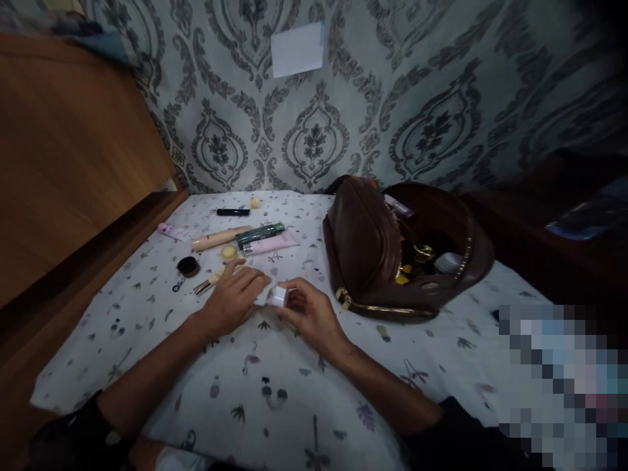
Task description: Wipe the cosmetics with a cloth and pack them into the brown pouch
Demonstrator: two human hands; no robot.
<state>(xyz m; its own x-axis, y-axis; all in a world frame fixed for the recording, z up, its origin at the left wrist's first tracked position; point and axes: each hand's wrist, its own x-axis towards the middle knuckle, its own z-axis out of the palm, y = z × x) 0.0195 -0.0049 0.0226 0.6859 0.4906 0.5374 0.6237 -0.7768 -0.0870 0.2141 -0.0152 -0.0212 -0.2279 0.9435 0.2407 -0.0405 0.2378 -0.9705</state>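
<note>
My left hand is closed on a small pale item, possibly a tissue or wipe, too blurred to name for sure. Just to its right, my right hand grips a small white cap-like object between thumb and fingers; the two items meet or nearly touch. Close behind my left hand lie a slim tube with a silvery end, a round yellow item, a pink tube, a dark green tube and a long beige tube.
An open brown bag with several items inside stands at the right. A black round jar, a black pen-like item and a small pink tube lie on the patterned cloth. A wooden panel rises at the left.
</note>
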